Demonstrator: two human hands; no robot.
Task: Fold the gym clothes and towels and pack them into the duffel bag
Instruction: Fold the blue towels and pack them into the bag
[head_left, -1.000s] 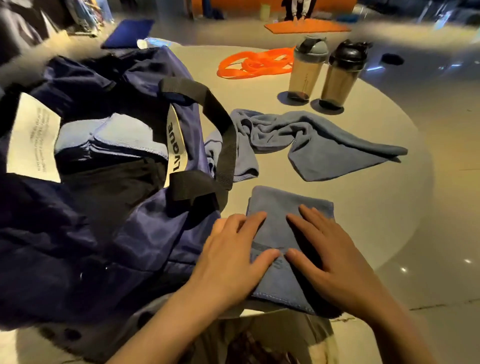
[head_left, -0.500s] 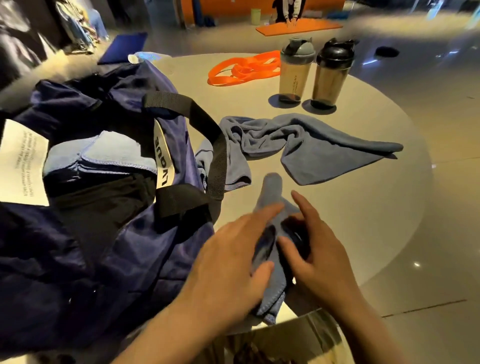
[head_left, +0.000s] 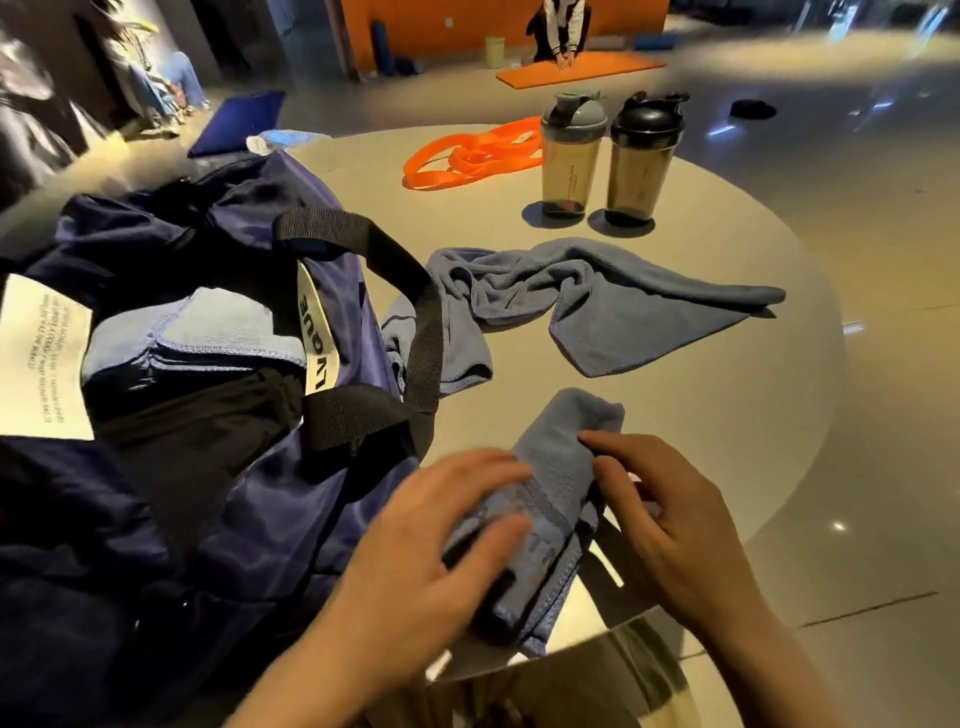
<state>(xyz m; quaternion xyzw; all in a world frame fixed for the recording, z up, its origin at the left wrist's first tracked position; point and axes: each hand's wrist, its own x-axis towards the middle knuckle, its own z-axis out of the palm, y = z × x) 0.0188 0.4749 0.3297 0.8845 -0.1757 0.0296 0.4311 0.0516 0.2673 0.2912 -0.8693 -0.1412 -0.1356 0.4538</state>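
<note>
At the tabletop's (head_left: 727, 415) near edge, the left hand (head_left: 431, 540) and right hand (head_left: 670, 525) hold a folded blue towel (head_left: 550, 499) between them, just beside the open navy duffel bag (head_left: 249, 519), with a rumpled towel (head_left: 602, 306) lying mid-tabletop.

The duffel bag (head_left: 218, 519) runs off the left edge, and its printed label (head_left: 44, 358) is unreadable.

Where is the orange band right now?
In the head view, the orange band lies at the far side of the round table, just left of the grey-lidded shaker bottle and beyond the open duffel bag.
</note>
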